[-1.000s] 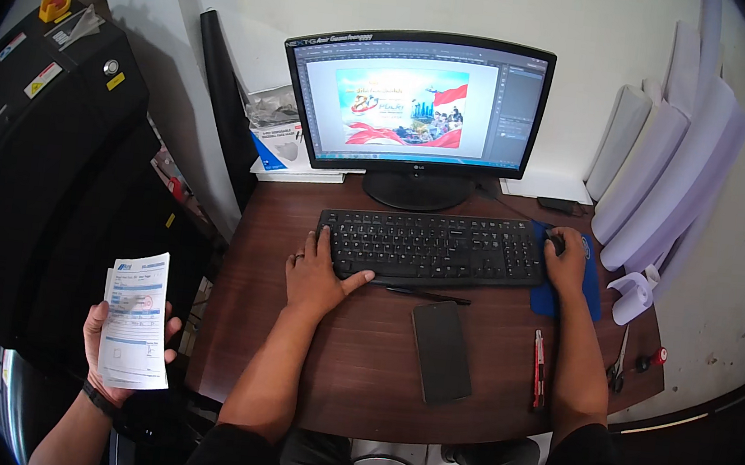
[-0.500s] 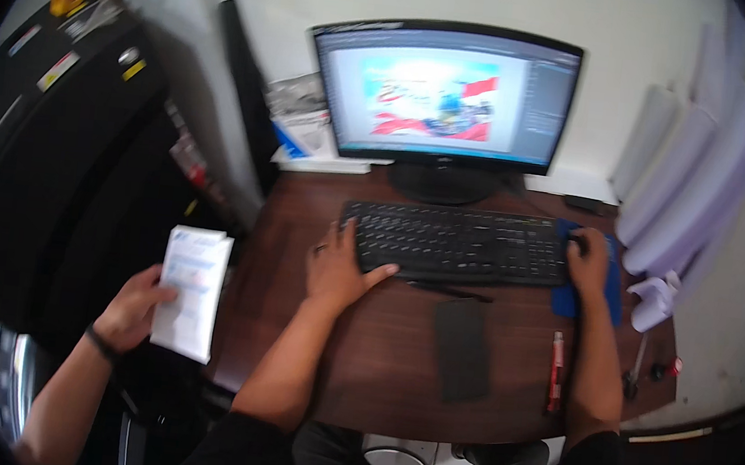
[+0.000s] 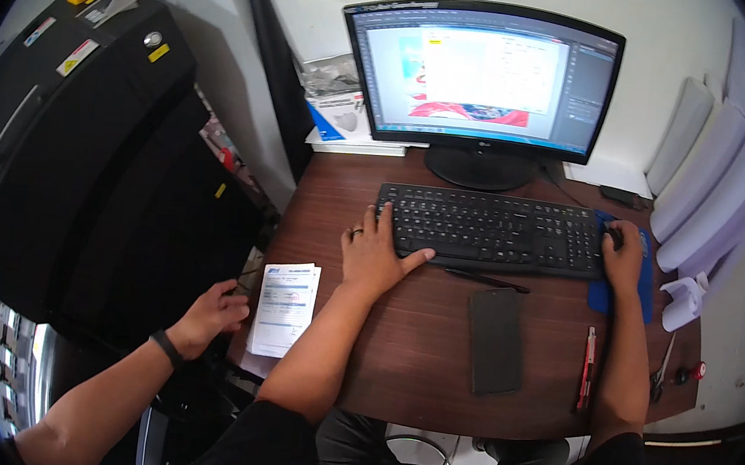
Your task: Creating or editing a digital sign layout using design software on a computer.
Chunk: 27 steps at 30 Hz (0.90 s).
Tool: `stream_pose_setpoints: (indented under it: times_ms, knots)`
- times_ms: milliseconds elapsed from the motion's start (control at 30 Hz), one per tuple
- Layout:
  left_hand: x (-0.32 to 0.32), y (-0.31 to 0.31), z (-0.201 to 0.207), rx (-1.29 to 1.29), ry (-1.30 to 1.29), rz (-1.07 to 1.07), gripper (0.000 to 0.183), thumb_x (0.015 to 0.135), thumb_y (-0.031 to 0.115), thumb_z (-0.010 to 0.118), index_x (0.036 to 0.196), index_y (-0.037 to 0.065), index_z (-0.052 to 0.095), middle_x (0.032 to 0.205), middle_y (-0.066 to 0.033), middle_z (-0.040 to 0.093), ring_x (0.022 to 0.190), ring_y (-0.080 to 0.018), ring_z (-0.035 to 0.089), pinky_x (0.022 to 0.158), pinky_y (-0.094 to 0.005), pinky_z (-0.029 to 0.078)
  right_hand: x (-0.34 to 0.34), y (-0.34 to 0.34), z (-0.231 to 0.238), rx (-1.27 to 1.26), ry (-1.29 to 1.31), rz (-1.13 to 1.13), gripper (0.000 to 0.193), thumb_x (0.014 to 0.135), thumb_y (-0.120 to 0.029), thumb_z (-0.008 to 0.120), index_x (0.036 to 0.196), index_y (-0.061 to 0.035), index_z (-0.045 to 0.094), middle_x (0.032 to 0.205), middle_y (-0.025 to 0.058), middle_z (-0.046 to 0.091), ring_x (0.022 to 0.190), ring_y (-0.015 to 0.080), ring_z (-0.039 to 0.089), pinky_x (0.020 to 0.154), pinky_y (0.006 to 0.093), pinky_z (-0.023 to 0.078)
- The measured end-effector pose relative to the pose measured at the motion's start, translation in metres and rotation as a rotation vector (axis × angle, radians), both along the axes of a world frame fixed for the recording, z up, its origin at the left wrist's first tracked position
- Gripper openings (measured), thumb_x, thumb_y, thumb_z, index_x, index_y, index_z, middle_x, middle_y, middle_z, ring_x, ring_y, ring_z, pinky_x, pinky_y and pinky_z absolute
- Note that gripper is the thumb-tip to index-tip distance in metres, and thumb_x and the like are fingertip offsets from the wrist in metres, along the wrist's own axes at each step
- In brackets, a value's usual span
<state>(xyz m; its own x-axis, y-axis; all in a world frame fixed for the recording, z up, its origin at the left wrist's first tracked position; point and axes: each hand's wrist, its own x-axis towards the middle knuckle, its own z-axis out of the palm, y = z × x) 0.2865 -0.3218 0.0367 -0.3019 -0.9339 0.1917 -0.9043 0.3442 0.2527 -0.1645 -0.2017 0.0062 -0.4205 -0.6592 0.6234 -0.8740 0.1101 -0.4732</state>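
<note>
My left hand (image 3: 372, 255) rests with fingers spread over the left end of a black keyboard (image 3: 500, 230), its thumb along the near edge. At the other end, my right hand (image 3: 624, 257) is curled over a dark mouse (image 3: 614, 236) on a blue mouse pad (image 3: 645, 281). On the monitor (image 3: 488, 79) a pale dialog window covers much of a colourful picture. A stack of printed papers (image 3: 282, 312) lies at the desk's left edge, beside my left forearm. Another person's hand (image 3: 211, 317), with a black wristband, is just left of the papers, holding nothing visible.
A dark phone (image 3: 496, 342), a black pen (image 3: 487, 281) and a red cutter knife (image 3: 587, 369) lie on the brown desk (image 3: 413, 364). Scissors (image 3: 661, 372) are by its right edge. White rolls (image 3: 710, 177) lean at the right. A large black machine (image 3: 98, 167) stands left.
The other person's hand has set the papers down on the desk and let go. A dialog window has opened on the screen. My hands stay at the keyboard and mouse; the view has shifted.
</note>
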Motion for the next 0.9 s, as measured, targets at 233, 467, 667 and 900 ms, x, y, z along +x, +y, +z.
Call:
stream_pose_setpoints:
  times_ms: [233, 467, 667, 900]
  knots:
    - [0.003, 0.001, -0.003, -0.013, 0.020, 0.005, 0.114, 0.072, 0.073, 0.073, 0.154, 0.003, 0.034, 0.154, -0.0288, 0.039, 0.140, -0.0449, 0.043, 0.115, -0.0590, 0.030, 0.009, 0.000, 0.003, 0.007, -0.001, -0.024, 0.024, 0.080, -0.006, 0.069, 0.104, -0.0052, 0.064, 0.109, 0.0135, 0.064, 0.105, 0.0358, 0.063, 0.092, 0.0426, 0.050]
    - [0.012, 0.003, -0.004, -0.067, 0.004, 0.019, 0.116, 0.072, 0.077, 0.071, 0.153, 0.002, 0.034, 0.155, -0.0290, 0.038, 0.139, -0.0463, 0.043, 0.117, -0.0570, 0.028, 0.017, -0.002, 0.010, -0.051, -0.051, 0.007, 0.025, 0.080, -0.008, 0.069, 0.104, -0.0044, 0.065, 0.111, 0.0129, 0.064, 0.106, 0.0347, 0.063, 0.093, 0.0414, 0.050]
    - [0.008, 0.006, -0.007, -0.044, 0.045, -0.005, 0.111, 0.076, 0.068, 0.074, 0.153, 0.000, 0.032, 0.154, -0.0282, 0.040, 0.141, -0.0440, 0.041, 0.116, -0.0564, 0.029, 0.015, 0.002, 0.009, -0.015, -0.084, -0.013, 0.025, 0.079, -0.007, 0.070, 0.103, -0.0044, 0.065, 0.111, 0.0128, 0.064, 0.106, 0.0347, 0.063, 0.093, 0.0417, 0.050]
    - [0.012, 0.013, 0.000, -0.023, 0.023, 0.016, 0.109, 0.078, 0.066, 0.074, 0.153, -0.002, 0.032, 0.152, -0.0267, 0.043, 0.141, -0.0422, 0.042, 0.116, -0.0546, 0.029, 0.017, 0.003, 0.011, -0.018, -0.083, 0.010, 0.025, 0.078, -0.006, 0.070, 0.103, -0.0050, 0.065, 0.112, 0.0136, 0.064, 0.106, 0.0349, 0.063, 0.094, 0.0420, 0.049]
